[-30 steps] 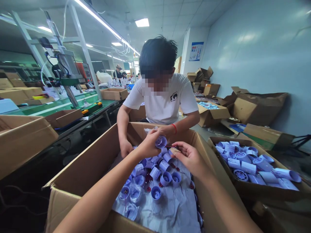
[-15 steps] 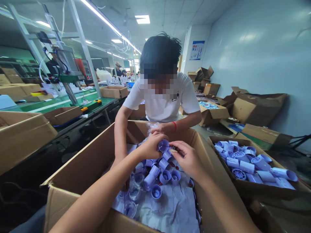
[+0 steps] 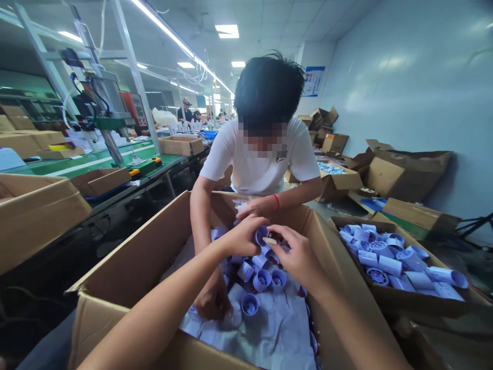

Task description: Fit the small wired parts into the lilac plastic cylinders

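Observation:
My left hand is closed around a pale purple plastic cup-shaped part, its round mouth turned toward me. My right hand pinches a small tan flat-ended piece at the mouth of that part; whether it touches inside cannot be seen. Below both hands, several similar cup-shaped parts lie on white paper in a large cardboard box. One more cup-shaped part stands a little apart, mouth upward.
Across the box a co-worker leans in. One co-worker's hand is by clear plastic pieces; the other hand is near clear wrap. A carton of purple parts stands at right. A green conveyor and press are at left.
The tan piece has come across the cup's mouth, and the cup has shifted slightly right. The co-worker's reaching hand has moved right and toward me over the clear pieces.

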Demonstrator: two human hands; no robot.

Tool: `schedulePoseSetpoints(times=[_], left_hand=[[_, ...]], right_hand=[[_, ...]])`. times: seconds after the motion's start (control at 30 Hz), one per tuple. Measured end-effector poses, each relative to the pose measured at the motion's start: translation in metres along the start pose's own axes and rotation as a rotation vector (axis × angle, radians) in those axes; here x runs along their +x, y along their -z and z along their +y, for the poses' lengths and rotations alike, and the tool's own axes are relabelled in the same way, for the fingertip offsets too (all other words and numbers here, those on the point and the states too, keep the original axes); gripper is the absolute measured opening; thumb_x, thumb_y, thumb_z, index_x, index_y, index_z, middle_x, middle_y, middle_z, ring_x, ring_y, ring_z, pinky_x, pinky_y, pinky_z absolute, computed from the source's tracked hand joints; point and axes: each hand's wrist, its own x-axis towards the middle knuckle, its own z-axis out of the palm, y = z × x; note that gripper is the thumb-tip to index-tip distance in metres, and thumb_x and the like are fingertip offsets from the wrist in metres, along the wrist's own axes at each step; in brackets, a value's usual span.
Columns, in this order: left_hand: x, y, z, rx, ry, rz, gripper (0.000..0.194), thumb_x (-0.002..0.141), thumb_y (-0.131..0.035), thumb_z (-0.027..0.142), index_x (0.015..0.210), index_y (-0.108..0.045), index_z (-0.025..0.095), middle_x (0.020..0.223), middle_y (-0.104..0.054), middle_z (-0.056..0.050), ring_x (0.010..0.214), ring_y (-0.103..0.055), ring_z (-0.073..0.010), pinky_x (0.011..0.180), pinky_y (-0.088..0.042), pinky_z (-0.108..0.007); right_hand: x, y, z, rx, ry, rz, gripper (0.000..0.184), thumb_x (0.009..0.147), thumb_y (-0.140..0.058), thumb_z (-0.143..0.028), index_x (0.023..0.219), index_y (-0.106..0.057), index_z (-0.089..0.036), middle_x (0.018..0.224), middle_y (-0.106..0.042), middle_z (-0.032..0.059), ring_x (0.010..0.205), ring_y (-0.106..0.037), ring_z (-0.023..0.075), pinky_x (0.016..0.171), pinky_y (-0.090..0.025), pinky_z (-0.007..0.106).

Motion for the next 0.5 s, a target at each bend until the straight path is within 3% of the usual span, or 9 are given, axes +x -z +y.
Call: schedulePoseSetpoints(times=[0.17,0.5], left_hand=[[0.0009,-0.0014,-0.0009,0.005,0.003,-0.031,0.050,0.048,-0.058,0.010,0.097,-0.055,0.014,0.094,-0.057,-0.005,0.092,-0.051,-0.0236,0.084,-0.044,-0.035],[0.0009,-0.0034,0.0026,-0.099,-0.012,-0.053,0.037,0.050,-0.060,0.009,0.087,-0.055,0.015,0.086,-0.056,0.000,0.084,-0.053,-0.0188,0.078,-0.043,-0.029]], right_hand=[[0.0005,0.0021,-0.0037,0.015,0.021,0.074,0.016,0.082,-0.056,-0.021,0.098,-0.061,-0.022,0.089,-0.069,0.0034,0.075,-0.064,0.0170,0.070,-0.054,0.028],[0.0001,-0.0024,0.0036,0.030,0.051,0.009,0.024,0.080,-0.051,-0.012,0.096,-0.064,-0.023,0.099,-0.069,0.0046,0.093,-0.063,0.0198,0.085,-0.051,0.034]])
